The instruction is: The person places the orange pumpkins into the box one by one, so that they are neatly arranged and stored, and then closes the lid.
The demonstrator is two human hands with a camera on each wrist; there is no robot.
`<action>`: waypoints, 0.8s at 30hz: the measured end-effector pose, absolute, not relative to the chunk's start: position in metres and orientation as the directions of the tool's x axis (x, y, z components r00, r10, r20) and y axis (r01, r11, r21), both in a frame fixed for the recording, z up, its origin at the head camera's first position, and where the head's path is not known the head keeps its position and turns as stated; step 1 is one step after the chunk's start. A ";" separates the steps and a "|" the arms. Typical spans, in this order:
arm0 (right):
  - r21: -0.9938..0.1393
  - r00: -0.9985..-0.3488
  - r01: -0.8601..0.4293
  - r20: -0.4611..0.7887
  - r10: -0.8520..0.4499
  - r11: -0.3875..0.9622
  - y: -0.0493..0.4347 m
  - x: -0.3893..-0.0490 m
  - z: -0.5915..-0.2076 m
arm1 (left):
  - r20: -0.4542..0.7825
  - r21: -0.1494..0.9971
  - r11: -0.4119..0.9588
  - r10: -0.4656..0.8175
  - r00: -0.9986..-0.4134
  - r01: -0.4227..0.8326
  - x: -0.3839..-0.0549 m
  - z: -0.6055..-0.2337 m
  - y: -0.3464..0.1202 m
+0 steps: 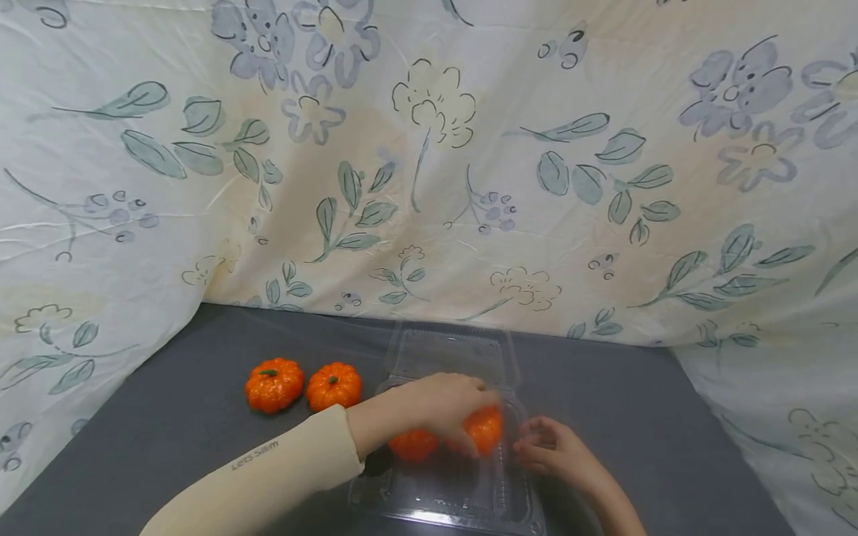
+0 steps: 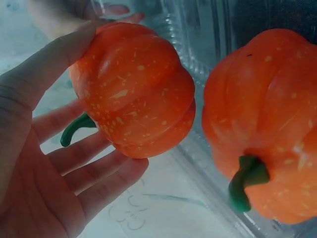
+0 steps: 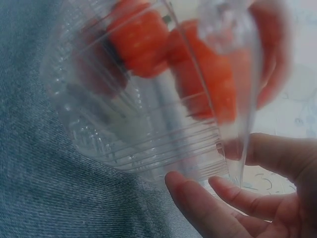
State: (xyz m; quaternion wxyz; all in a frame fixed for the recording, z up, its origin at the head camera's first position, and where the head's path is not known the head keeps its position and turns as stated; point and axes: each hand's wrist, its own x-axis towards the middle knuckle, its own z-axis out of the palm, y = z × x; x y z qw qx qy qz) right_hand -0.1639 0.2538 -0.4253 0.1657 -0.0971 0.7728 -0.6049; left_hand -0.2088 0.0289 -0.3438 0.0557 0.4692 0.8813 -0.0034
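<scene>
My left hand point(image 1: 445, 406) holds a small orange pumpkin point(image 2: 133, 91) with a green stem, the thumb on one side and the fingers on the other. It is over a clear plastic clamshell container point(image 1: 456, 495), whose lid point(image 1: 449, 356) lies folded back. Beside the held pumpkin, a second pumpkin point(image 2: 267, 124) sits in the container, partly hidden by my left arm in the head view. My right hand point(image 1: 559, 450) is at the container's right side. Its loosely bent fingers point(image 3: 237, 196) appear to touch the clear wall, though blur hides the exact contact.
Two more orange pumpkins, one farther left point(image 1: 275, 385) and one nearer the container point(image 1: 334, 385), stand on the dark grey table surface point(image 1: 208, 424). A floral cloth point(image 1: 429, 164) hangs behind the table and along its sides.
</scene>
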 end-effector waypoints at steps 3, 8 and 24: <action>-0.966 -0.927 0.038 -0.129 -0.351 0.255 0.254 -0.164 -0.425 | -0.104 0.041 0.555 0.829 -0.549 0.831 -0.211 -0.349 0.032; -0.968 -0.926 0.040 -0.129 -0.354 0.247 0.254 -0.163 -0.426 | -0.114 0.023 0.543 0.836 -0.537 0.839 -0.214 -0.359 0.035; -0.973 -0.922 0.028 -0.114 -0.370 0.230 0.254 -0.164 -0.426 | -0.090 -0.074 0.526 0.843 -0.531 0.847 -0.212 -0.376 0.037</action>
